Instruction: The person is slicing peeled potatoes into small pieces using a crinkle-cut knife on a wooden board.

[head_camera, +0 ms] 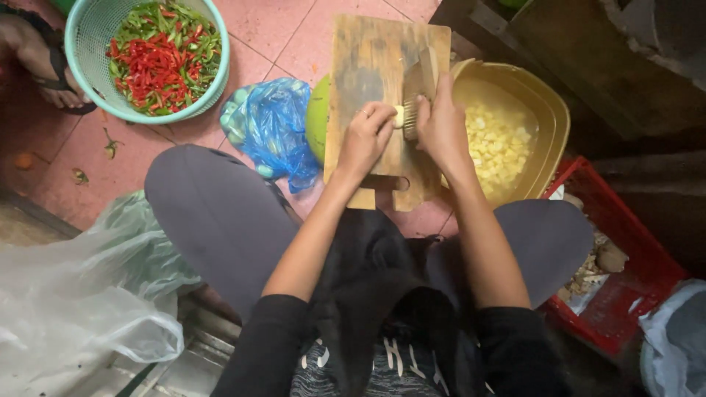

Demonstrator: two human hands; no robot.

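Observation:
A wooden cutting board lies across a green bowl and my knees. My left hand presses down on a small pale piece of food on the board. Gripped in my right hand is a cleaver, its blade standing edge-down against the pale piece. Right of the board sits a yellow basin filled with pale diced cubes.
A teal basket of sliced red and green chillies stands at the far left, beside another person's sandalled foot. A blue plastic bag, clear plastic bags and a red crate surround my knees on the pink tiled floor.

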